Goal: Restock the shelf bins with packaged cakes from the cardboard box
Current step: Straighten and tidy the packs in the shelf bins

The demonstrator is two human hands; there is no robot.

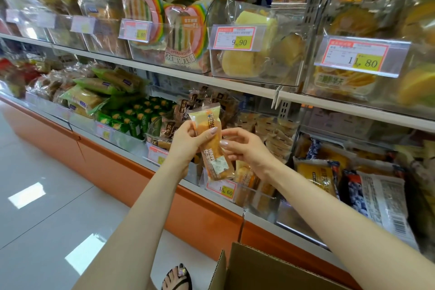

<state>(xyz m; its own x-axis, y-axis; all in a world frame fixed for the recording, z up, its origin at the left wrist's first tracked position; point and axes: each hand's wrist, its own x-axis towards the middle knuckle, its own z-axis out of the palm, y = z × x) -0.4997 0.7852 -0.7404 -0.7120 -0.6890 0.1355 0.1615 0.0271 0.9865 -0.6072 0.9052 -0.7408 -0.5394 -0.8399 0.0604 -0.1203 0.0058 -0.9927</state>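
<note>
An orange packaged waffle cake (213, 148) stands upright in the air in front of the low shelf. My left hand (188, 140) grips its upper half from the left, thumb across the front. My right hand (244, 148) is just to its right, fingers loosely curled, fingertips at the pack's right edge. Directly below and behind the cake is a clear shelf bin (266, 198) with a 15.60 price tag, holding similar orange packs. The open cardboard box (256, 268) is at the bottom of the view, only its flaps showing.
Clear bins of packaged breads and cakes fill the shelves above and to both sides. Blueberry-print packs (367, 198) lie in the bin to the right. An orange shelf base (131, 172) runs along a white tiled floor (42, 195). A sandalled foot (177, 278) stands by the box.
</note>
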